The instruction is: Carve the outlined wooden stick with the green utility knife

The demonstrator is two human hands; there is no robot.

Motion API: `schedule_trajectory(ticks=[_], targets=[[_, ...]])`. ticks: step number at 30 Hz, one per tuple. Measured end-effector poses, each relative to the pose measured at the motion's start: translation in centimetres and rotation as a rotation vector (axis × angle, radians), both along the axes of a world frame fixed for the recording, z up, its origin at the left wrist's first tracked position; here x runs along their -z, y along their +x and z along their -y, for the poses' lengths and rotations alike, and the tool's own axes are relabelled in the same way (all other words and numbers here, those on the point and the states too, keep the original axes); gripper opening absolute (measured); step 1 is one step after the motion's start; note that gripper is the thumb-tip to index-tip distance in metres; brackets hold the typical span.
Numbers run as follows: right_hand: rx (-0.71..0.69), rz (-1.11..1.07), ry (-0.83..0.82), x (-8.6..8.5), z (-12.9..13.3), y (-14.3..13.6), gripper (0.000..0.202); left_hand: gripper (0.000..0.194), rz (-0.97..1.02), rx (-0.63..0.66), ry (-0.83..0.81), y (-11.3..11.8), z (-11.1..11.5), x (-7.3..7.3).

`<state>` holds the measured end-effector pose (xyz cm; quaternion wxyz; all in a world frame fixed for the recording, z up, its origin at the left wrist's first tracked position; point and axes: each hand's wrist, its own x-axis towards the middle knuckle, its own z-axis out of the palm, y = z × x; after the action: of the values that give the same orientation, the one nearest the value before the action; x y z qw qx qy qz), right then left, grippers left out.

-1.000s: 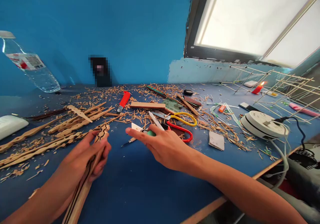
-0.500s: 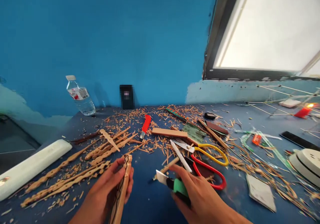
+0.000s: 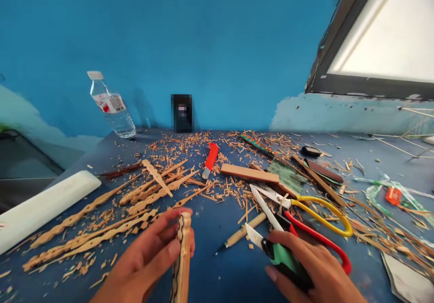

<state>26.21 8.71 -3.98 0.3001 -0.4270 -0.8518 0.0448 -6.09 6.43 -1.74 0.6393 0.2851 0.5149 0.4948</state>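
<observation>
Blue wall over a table strewn with shavings

Long carved strips lie at the left. The left hand clasps a carved wooden stick between thumb and fingers, over the table's near part; the right hand wraps around a green-and-black knife, blade bared. Beyond lies a red cutter.

Beside my left fingers, pale wood carries wavy black lines; my right fingers' knife is green and black (blade silvery).
</observation>
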Motion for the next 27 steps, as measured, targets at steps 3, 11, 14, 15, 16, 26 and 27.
schedule_trajectory(ticks=[3, 11, 14, 15, 16, 26, 27], targets=[[-0.05, 0.03, 0.014, -1.2, 0.5, -0.5, 0.024, 0.055, -0.057, 0.153, 0.111, -0.8, -0.5, -0.9], [-0.121, 0.06, -0.021, -1.9, 1.3, -0.7, 0.02, 0.035, -0.011, 0.252, 0.255, -0.1, -0.1, -1.3], [-0.15, 0.076, -0.054, -1.8, 1.1, -0.7, 0.022, 0.035, -0.023, 0.28, 0.257, 0.7, 0.1, -1.3], [-0.153, 0.083, -0.06, -1.8, 1.0, -0.7, 0.022, 0.037, -0.029, 0.287, 0.257, 0.9, 0.2, -1.3], [-0.153, 0.09, -0.064, -1.8, 1.0, -0.7, 0.022, 0.038, -0.036, 0.289, 0.258, 1.0, 0.2, -1.4], [-0.107, -0.016, -0.168, -2.9, 0.7, -0.3, 0.028, 0.039, -0.11, 0.213, 0.201, 1.1, -0.3, -2.3], [-0.107, -0.06, -0.201, -3.0, 0.4, -0.2, 0.028, 0.038, -0.118, 0.209, 0.2, 1.0, -0.6, -2.1]])
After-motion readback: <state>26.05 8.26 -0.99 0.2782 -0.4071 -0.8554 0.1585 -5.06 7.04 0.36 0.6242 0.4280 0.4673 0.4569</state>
